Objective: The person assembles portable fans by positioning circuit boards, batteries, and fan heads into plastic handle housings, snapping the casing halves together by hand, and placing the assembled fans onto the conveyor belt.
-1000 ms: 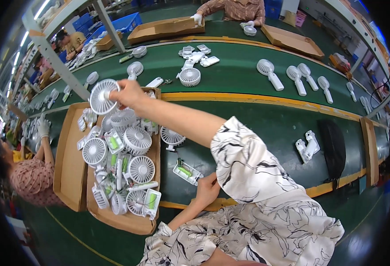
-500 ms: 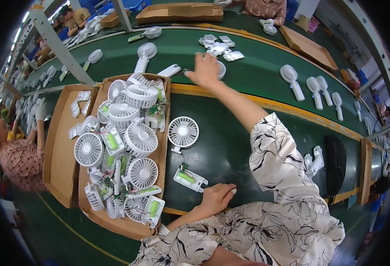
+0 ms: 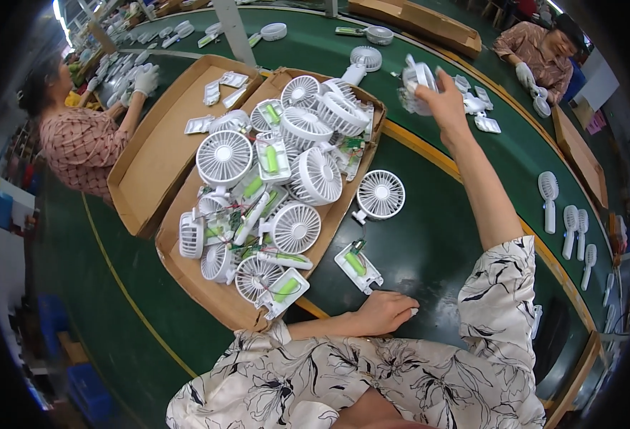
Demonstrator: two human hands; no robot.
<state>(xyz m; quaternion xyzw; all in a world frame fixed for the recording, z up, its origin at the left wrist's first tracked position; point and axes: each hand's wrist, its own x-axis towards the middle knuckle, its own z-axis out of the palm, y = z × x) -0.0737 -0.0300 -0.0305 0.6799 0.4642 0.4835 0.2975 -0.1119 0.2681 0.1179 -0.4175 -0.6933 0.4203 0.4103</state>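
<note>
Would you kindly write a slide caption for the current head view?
Right hand holds a white fan head over the green belt; left hand lies near an open white casing.

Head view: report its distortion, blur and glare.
In the head view, black rings the rim and the orange strip bends in a curve; in the same head view, the fan head in the right hand looks slightly smeared, while the fans in the cardboard box look crisper; there too, a soft sheen lies on the green bench.
</note>
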